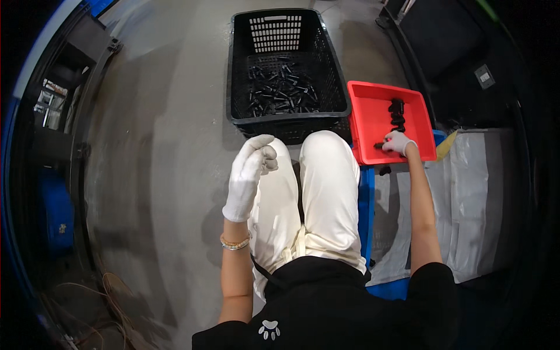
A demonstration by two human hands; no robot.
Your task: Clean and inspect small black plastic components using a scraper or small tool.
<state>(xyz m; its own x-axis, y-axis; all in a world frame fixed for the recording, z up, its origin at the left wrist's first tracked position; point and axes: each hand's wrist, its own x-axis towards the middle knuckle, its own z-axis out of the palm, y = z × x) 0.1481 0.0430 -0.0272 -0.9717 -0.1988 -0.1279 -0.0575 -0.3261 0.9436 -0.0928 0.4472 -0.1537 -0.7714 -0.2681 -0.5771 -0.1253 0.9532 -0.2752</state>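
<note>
My right hand (398, 143), in a white glove, reaches into the near right part of the red tray (365, 93). Its fingers close on a small black cylindrical part (379, 145). Beyond the hand, several similar black parts (397, 114) lie in a rough row on the tray's floor. My left hand (248, 175), also gloved in white, is raised over my left knee. Its fingers are loosely bent with gaps between them, and nothing shows in them. Many black parts (280, 90) lie heaped in the black crate (232, 70) ahead of my knees.
The crate stands on the grey floor (175, 116), right beside the tray. Blue plastic (366, 204) shows under the tray and beside my right thigh. A pale sheet (466, 198) lies to the right. Thin cables (111, 297) trail across the lower left. Dark equipment borders both sides.
</note>
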